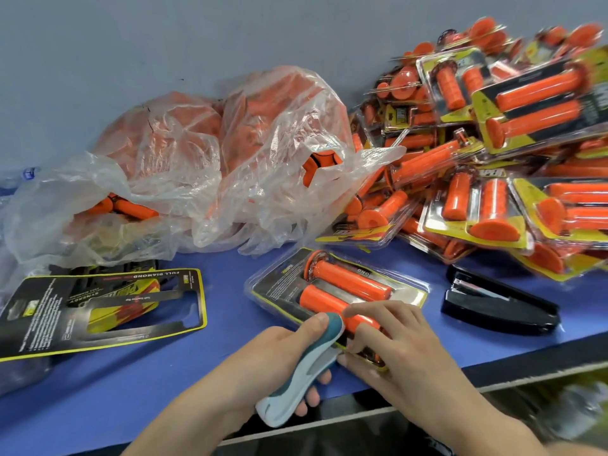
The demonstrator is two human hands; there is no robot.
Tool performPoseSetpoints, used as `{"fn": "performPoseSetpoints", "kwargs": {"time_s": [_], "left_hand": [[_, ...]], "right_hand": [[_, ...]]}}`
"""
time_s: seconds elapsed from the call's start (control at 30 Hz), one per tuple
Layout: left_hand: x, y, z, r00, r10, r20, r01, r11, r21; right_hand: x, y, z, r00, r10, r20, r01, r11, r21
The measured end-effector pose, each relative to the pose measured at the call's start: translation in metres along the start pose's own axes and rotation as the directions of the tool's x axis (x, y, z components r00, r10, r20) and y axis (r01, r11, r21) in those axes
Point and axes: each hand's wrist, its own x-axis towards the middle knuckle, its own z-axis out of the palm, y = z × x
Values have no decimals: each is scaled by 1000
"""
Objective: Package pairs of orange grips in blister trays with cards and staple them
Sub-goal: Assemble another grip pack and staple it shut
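The left hand [276, 350] grips a teal stapler [306, 373], thumb pressed on top near the nose and fingers curled underneath. The right hand [394, 350] pinches the near edge of the pack [263, 284], with a finger laid across the nearer of the two grips [348, 279] and the thumb below the rim.

The pack lies flat on the blue table [131, 373] close to its front edge, tray and card already together. This looks like the stapling step, with the stapler's nose set at the pack's near edge (whether the jaw actually bites over the rim is hidden by the hands). The next move calls for a firm squeeze on flat rim only, clear of the grip's bulge and of the right fingers. After that the pack likely has to be turned to reach its other edges.

Both grips lie side by side, their long axes running from far left to near right, parallel to the pack's long side. The farther grip's flanged end points to the far left.

Finished packs are piled [493, 159] to the right, with a black stapler [500, 304] before them. A bag [197, 159] of loose grips and spare cards [98, 311] sit to the left.
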Motion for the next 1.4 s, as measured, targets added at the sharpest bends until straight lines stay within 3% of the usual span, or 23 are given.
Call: {"fn": "performPoseSetpoints", "kwargs": {"time_s": [0.23, 0.5, 0.7, 0.8, 0.87, 0.93, 1.0, 1.07, 1.2, 1.3, 1.4], "left_hand": [[-1, 0, -1, 1000, 10, -1, -10, 999, -42], [2, 4, 3, 1000, -11, 8, 12, 991, -134], [-3, 2, -20, 998, -42, 45, 47, 992, -113], [-15, -2, -55, 991, -48, -124, 38, 996, -82], [-14, -9, -73, 940, -67, -334, 57, 998, -38], [-12, -13, -83, 887, -61, -458, 53, 998, -30], [-11, -15, -90, 877, -65, -476, -15, 986, -164], [-13, -15, -94, 912, -15, -409, -147, 920, -363], [-21, -14, -95, 931, 195, -308, -343, 753, -561], [-24, -10, -85, 886, 291, -361, -459, 662, -592], [-26, -3, -72, 812, 367, -455, -581, 583, -568]], "right_hand": [[6, -6, 9, 997, -15, -76, 5, 992, -128], [6, -4, 8, 997, -23, -79, 17, 996, -83], [2, -4, 11, 993, -16, -119, 10, 998, -55], [-2, -7, 12, 991, -28, -133, 25, 999, -28], [-2, -8, 11, 990, -38, -133, 32, 998, -48], [-1, -10, 9, 988, -66, -139, 56, 995, -77], [0, -13, 5, 985, -61, -163, 54, 998, -42], [-1, -17, 0, 979, 25, -203, -1, 993, 119], [11, -25, -19, 924, 293, -246, -113, 823, 557], [31, -27, -31, 853, 495, -162, -124, 495, 860], [49, -27, -30, 806, 591, 42, -169, 161, 972]]}}
